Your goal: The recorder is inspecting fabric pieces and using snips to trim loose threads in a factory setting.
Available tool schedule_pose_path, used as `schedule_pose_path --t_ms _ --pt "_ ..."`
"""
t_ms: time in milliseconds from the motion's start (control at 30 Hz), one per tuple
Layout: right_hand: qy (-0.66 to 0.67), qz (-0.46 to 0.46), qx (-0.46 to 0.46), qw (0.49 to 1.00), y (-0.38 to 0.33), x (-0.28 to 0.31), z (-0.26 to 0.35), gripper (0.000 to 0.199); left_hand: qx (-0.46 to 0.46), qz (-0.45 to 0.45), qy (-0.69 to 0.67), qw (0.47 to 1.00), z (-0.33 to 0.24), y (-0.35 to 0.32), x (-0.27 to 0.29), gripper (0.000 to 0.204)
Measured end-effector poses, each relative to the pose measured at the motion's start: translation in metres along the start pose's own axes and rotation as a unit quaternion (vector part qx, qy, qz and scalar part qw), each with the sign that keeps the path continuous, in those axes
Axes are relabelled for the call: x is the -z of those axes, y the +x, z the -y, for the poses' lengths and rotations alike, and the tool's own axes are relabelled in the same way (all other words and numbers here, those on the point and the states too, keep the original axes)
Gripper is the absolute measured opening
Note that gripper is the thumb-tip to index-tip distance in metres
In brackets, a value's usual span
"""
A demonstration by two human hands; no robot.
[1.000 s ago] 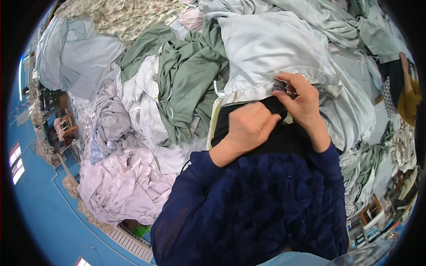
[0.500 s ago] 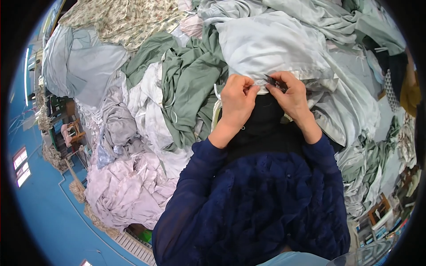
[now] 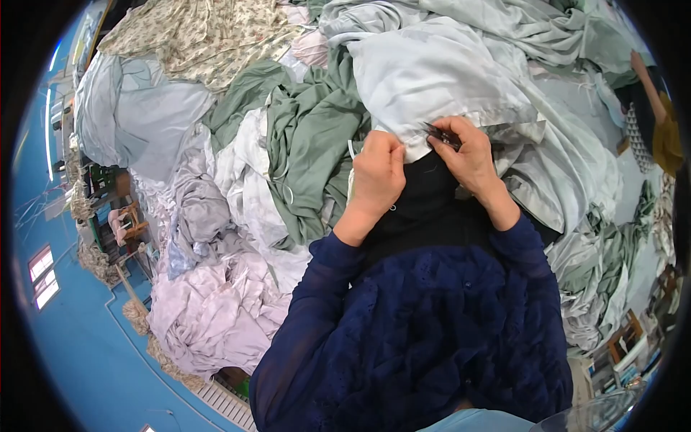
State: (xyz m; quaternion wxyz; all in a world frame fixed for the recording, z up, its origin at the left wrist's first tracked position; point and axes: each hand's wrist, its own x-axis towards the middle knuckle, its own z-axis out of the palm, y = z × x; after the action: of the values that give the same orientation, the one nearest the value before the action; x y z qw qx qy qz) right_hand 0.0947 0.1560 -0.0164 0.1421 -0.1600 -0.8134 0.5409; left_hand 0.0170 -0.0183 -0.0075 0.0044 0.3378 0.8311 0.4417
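My left hand (image 3: 377, 174) pinches the hem of a pale blue-grey garment (image 3: 439, 86) that lies over a black cloth (image 3: 425, 205) in front of me. My right hand (image 3: 469, 153) grips a small dark metal tool, apparently thread snips (image 3: 439, 135), with its tip at the same hem, a few centimetres from the left fingers. Both forearms wear dark blue textured sleeves. The blades of the tool are mostly hidden by my fingers.
Heaps of garments surround the hands: sage green cloth (image 3: 306, 151), white and lilac pieces (image 3: 216, 317), a floral fabric (image 3: 205, 36) at the far left, more pale blue cloth (image 3: 568, 165) to the right. Blue floor (image 3: 79, 360) lies at the lower left.
Both hands moved up from the black cloth to the pale garment's hem and came closer together; the left hand went from resting flat to pinching the edge.
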Motion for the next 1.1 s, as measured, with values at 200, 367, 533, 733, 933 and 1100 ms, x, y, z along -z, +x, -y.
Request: schedule_pose_path --t_ms 200,367,533,733,933,1100 --pt "0.012 -0.007 0.001 1.0 -0.002 -0.001 -0.003 0.022 0.187 0.004 -0.218 0.958 0.0 -0.01 0.008 0.004" --pt "0.011 -0.001 -0.001 1.0 -0.001 0.001 -0.003 0.021 0.2 -0.098 -0.346 0.911 -0.016 0.004 0.016 0.008" --pt "0.032 -0.001 -0.013 0.999 -0.001 0.001 -0.007 0.022 0.114 -0.035 -0.165 0.979 -0.012 0.011 0.02 0.012" --pt "0.027 0.001 -0.006 1.0 -0.002 0.002 -0.007 0.023 0.06 0.059 -0.069 0.994 -0.005 0.026 0.008 0.012" --pt "0.036 -0.003 -0.015 0.999 -0.002 0.003 -0.007 0.022 0.077 0.087 -0.067 0.991 -0.004 0.028 0.004 0.012" --pt "0.024 0.0 -0.008 1.0 -0.002 0.004 -0.003 0.022 0.063 0.101 -0.023 0.993 -0.006 0.031 0.007 0.013"
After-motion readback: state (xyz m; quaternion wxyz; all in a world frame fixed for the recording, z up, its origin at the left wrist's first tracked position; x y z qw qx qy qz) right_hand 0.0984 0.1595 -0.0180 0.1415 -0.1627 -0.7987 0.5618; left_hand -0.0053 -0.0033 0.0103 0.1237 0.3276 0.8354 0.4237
